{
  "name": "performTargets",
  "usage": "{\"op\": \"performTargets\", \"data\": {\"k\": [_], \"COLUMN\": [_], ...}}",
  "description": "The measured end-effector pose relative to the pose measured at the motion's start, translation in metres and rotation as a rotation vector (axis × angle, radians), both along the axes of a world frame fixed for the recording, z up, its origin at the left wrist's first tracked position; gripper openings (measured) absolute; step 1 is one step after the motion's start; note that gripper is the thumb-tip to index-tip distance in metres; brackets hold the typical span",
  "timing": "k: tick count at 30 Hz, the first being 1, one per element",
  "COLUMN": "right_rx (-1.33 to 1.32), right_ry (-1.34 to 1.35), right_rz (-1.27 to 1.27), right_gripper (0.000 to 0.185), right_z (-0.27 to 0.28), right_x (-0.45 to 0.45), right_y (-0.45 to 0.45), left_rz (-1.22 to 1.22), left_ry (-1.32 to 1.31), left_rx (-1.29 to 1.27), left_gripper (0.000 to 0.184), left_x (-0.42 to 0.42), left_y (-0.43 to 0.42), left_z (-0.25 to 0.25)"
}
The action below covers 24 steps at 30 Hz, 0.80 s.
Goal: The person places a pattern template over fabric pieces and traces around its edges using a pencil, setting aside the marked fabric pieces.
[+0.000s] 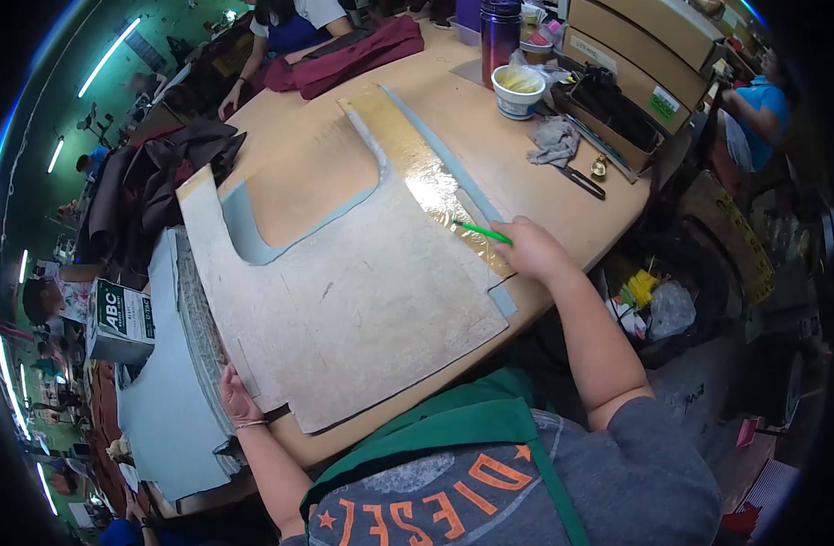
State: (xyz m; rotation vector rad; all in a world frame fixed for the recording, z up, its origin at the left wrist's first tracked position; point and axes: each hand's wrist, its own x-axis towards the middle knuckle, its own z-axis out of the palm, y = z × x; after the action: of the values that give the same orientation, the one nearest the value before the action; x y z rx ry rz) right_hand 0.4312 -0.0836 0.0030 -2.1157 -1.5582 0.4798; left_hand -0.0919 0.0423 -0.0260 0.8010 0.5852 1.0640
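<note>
A large pale cut-out sheet (344, 309), like a pattern template, lies over a light blue piece (241, 223) that shows along its edges. Down its right side runs a shiny gold strip (426, 173). My right hand (532, 247) is closed around a slim green stick (485, 231), perhaps a brush or pen, whose dark tip meets the gold strip. At the lower left edge of the pale sheet, my left hand (240, 398) grips the border with its fingers partly hidden.
Left of the table (572, 209) is a stack of light blue sheets (158, 364) with an ABC box (121, 318). Dark fabric (176, 173) and maroon fabric (353, 59) lie farther back. A white tub (517, 96), rag (555, 141) and cutter (583, 182) sit right. Other people work nearby.
</note>
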Motion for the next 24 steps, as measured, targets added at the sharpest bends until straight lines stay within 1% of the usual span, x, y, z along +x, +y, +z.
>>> {"op": "performTargets", "data": {"k": [1,2,4,8,10,14,16,17,19,21,22,23,24], "right_rx": [-0.052,-0.104,-0.112,-0.13,-0.091,0.018,0.031,0.038,0.175,0.224,0.243,0.264,0.215], "right_ry": [-0.07,-0.139,-0.114,-0.077,-0.081,-0.11,0.044,0.121,0.371,0.378,0.378,0.375,0.272], "right_rz": [-0.001,0.0,-0.007,-0.013,-0.028,-0.1,-0.162,-0.184,-0.28,-0.337,-0.321,-0.307,-0.31], "right_gripper": [0.033,0.035,0.036,0.037,0.038,0.038,0.036,0.035,0.034,0.033,0.032,0.031,0.028], "right_z": [0.005,0.007,0.007,0.016,0.01,0.0,0.002,0.002,-0.019,-0.012,-0.019,-0.025,-0.025], "right_x": [-0.008,-0.014,-0.015,-0.016,-0.017,-0.023,-0.018,-0.014,0.008,0.029,0.048,0.067,0.08], "right_y": [0.0,-0.001,-0.001,-0.001,-0.002,-0.003,-0.003,-0.002,-0.004,-0.011,-0.015,-0.017,-0.021], "left_rz": [0.128,0.172,0.269,0.316,0.348,0.326,0.306,0.297,0.296,0.121,0.171,0.144,0.176], "left_ry": [0.215,0.274,0.386,0.5,0.54,0.592,0.596,0.669,0.818,0.751,1.157,1.292,1.423], "left_rx": [-0.249,-0.234,-0.198,-0.076,-0.027,0.006,0.002,0.05,0.131,0.157,0.557,0.599,0.625], "left_gripper": [0.027,0.027,0.026,0.024,0.024,0.025,0.026,0.027,0.028,0.03,0.033,0.034,0.033], "left_x": [0.005,0.002,0.0,0.009,0.012,0.017,0.015,0.015,0.027,0.036,0.036,0.042,0.052], "left_y": [-0.006,-0.004,0.001,-0.005,-0.007,-0.011,-0.011,-0.011,-0.017,-0.025,-0.024,-0.029,-0.034], "left_z": [0.003,-0.003,-0.011,-0.007,-0.007,0.0,0.0,-0.002,0.003,0.004,-0.007,-0.005,-0.001]}}
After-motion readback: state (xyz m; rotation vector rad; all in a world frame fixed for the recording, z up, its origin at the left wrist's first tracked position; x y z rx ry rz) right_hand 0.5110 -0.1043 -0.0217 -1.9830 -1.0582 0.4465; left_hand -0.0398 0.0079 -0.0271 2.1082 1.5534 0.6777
